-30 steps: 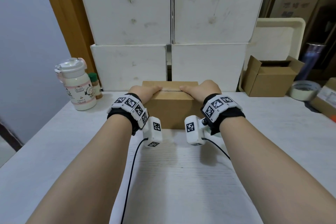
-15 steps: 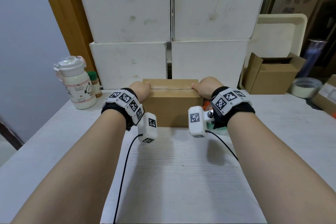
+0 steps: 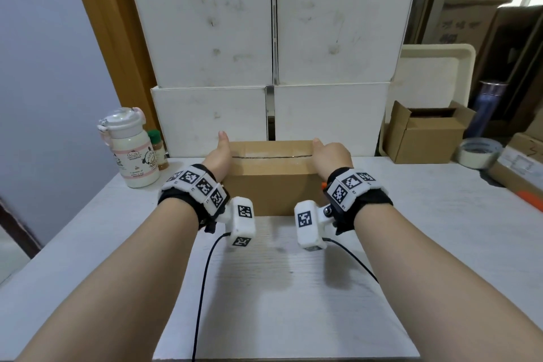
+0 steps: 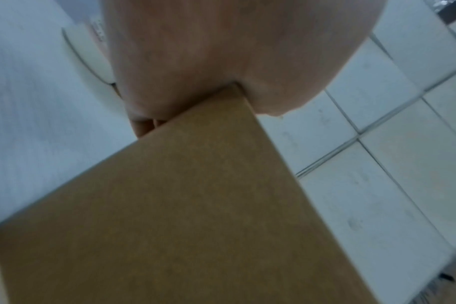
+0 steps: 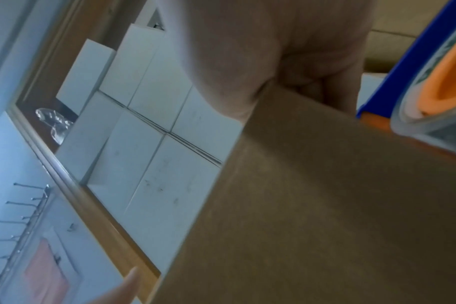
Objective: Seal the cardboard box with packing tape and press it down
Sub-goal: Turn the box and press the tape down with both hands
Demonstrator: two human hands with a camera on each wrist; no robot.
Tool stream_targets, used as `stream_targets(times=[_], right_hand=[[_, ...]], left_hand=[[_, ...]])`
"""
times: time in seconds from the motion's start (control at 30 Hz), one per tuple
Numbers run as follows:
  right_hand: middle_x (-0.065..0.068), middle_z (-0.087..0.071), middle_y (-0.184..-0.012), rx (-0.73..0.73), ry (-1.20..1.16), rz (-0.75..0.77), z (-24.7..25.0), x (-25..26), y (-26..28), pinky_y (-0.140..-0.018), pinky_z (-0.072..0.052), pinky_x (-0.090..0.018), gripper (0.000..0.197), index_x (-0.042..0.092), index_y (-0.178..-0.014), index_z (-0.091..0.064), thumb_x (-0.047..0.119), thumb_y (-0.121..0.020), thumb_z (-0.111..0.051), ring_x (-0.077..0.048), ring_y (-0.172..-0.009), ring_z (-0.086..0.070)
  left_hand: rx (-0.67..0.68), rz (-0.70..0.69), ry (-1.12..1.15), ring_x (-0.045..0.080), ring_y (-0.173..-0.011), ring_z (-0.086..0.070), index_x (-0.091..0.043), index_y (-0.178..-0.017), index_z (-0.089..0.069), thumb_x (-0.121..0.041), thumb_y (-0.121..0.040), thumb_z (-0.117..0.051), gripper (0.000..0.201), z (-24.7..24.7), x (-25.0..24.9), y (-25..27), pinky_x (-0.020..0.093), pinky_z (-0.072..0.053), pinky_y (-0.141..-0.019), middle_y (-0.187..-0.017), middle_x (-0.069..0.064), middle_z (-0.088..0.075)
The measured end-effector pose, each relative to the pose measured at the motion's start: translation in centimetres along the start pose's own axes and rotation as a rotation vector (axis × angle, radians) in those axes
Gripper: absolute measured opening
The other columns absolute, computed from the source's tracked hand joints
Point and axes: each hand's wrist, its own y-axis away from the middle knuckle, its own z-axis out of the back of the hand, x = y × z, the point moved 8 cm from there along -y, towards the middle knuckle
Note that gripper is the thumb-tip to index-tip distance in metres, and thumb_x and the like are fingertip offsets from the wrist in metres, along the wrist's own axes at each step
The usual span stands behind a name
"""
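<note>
A small brown cardboard box [image 3: 271,185] stands on the white table [image 3: 293,303], its top flaps closed, with a strip of clear tape [image 3: 271,155] over the seam. My left hand [image 3: 219,153] lies against the box's left end, thumb pointing up. The left wrist view shows the palm [image 4: 221,51] on the box's corner [image 4: 195,195], with the fingers running down the end face. My right hand [image 3: 332,156] lies against the right end, thumb at the top edge. In the right wrist view its fingers [image 5: 325,82] reach down that side of the box [image 5: 325,205]. Neither hand holds anything.
A blue and orange tape dispenser [image 5: 429,92] sits just right of the box. Stacked white boxes [image 3: 273,38] close the back. A white bottle [image 3: 129,150] and small jar [image 3: 157,150] stand left. An open carton [image 3: 426,132], tape roll [image 3: 479,151] and tray [image 3: 435,73] are right.
Both hands have slid apart from the middle of the box top, along the taped seam, out to its left and right ends. The box stays in place.
</note>
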Motion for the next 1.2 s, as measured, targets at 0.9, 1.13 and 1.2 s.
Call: stream_targets(times=[0.9,1.13,1.2], right_hand=[[-0.018,-0.053,-0.134,0.125,-0.049,0.011,3.6,3.2,2.8,-0.096,-0.04,-0.033,0.054,-0.002,-0.129,-0.05,0.04,-0.099,-0.035,-0.033,-0.121,-0.051],[-0.02,-0.062,-0.111,0.189,-0.074,-0.01,2.8,2.9,3.2,-0.079,-0.041,-0.031,0.024,0.0,-0.094,-0.057,0.018,-0.095,-0.041,-0.031,-0.097,-0.059],[-0.018,-0.061,-0.123,0.152,-0.118,-0.001,2.9,2.9,3.0,-0.088,-0.043,-0.033,0.034,0.002,-0.11,-0.059,0.028,-0.096,-0.041,-0.033,-0.11,-0.058]], left_hand=[[-0.034,-0.011,0.305,0.032,-0.142,-0.029,0.0,-0.147,-0.027,-0.058,-0.097,-0.014,0.078,1.8,-0.9,2.3,0.042,-0.018,-0.119,-0.153,0.019,-0.029],[-0.054,0.023,0.445,0.032,-0.127,-0.048,-0.005,-0.133,-0.051,-0.069,-0.089,-0.015,0.086,3.4,-1.1,0.7,0.047,-0.031,-0.113,-0.135,0.013,-0.054],[-0.061,0.019,0.437,0.033,-0.13,-0.046,-0.007,-0.138,-0.046,-0.072,-0.084,-0.016,0.09,3.4,-1.0,0.5,0.048,-0.031,-0.113,-0.14,0.013,-0.05]])
